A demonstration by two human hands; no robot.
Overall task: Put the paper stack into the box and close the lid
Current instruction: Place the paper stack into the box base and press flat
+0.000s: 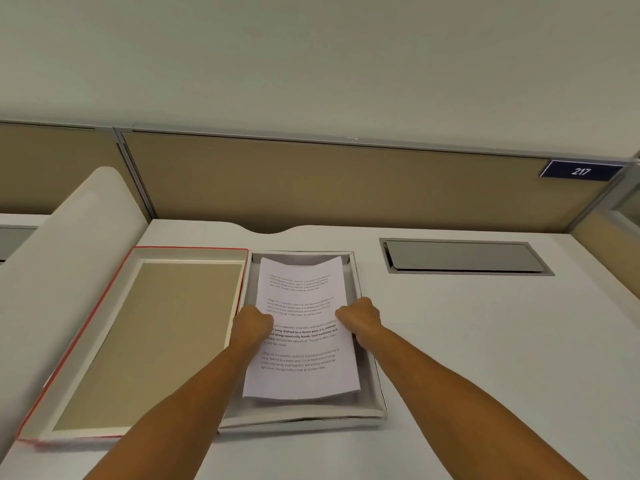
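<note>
- Lid: a shallow rectangular cardboard lid with a red outer edge and a tan inner panel lay open-side up on the white desk, just left of the box and touching or nearly touching its left wall. It was not yet in use; the closing step remained.
- Left hand: curled at the left long edge of the sheets, fingers tucked out of sight, seemingly pinching the stack. Judged advice: keep this grip level with the right one, so the sheets do not skew.
- Paper stack: white printed sheets in a thin stack sat within the outline of the box, held at mid-length on both sides. The far end arched slightly upward, and the near end cast a shadow, so the stack probably was not yet lying flat on the floor.
- Box: a shallow rectangular grey-white cardboard tray stood at the centre of the desk, with margin around the paper on all sides. Judged advice: lower the near end first, let the far curl settle, and release only when no corner rides on a wall.
- Right hand: closed on the right long edge of the stack, thumb uppermost. Fingers should slide outward rather than lift, lest the top sheets shift.
- Grey recessed cable hatch: well apart to the right, clear of the work.
</note>
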